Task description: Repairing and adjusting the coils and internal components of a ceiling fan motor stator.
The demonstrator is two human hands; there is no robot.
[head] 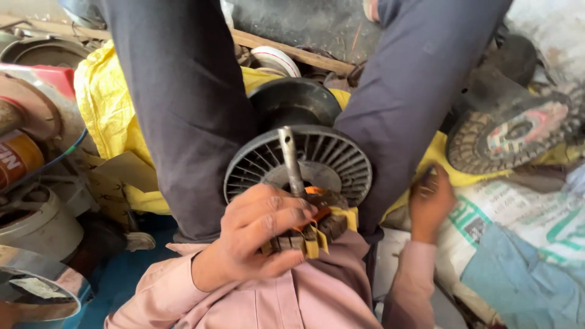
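The left hand (253, 234) is closed around a motor rotor (304, 228), fingers curled over its wound core, where copper windings and yellow insulation strips are seen. The rotor is held between the person's knees, just above the lap, with its steel shaft (290, 159) sticking up and tilted slightly. A round finned fan disc (332, 159) is mounted on the shaft behind the core; a black drum-shaped part (295, 100) is seen just beyond the disc, touching or nearly so.

The right hand (430, 202) is lowered to the right of the knee, fingers bent, resting on a yellow cloth (109, 103) edge and a printed white sack (518, 213). Whether anything is gripped by it cannot be told; the fingertips are blurred.

Dark trouser legs (183, 109) frame the rotor on both sides; pink sleeves (292, 298) are seen at the bottom.

Containers: at far left a grey tub-like housing (36, 228) is seen, contents not clear. Below it a shiny metal bowl (39, 292) is partly in view, with a scrap of paper-like material inside. A brown tin can (18, 158) lies on its side above them.

At right, a worn abrasive flap disc (512, 134) is propped tilted on the sack. A blue cloth (524, 280) lies at the lower right corner. A wooden plank (304, 58) runs across the floor behind.
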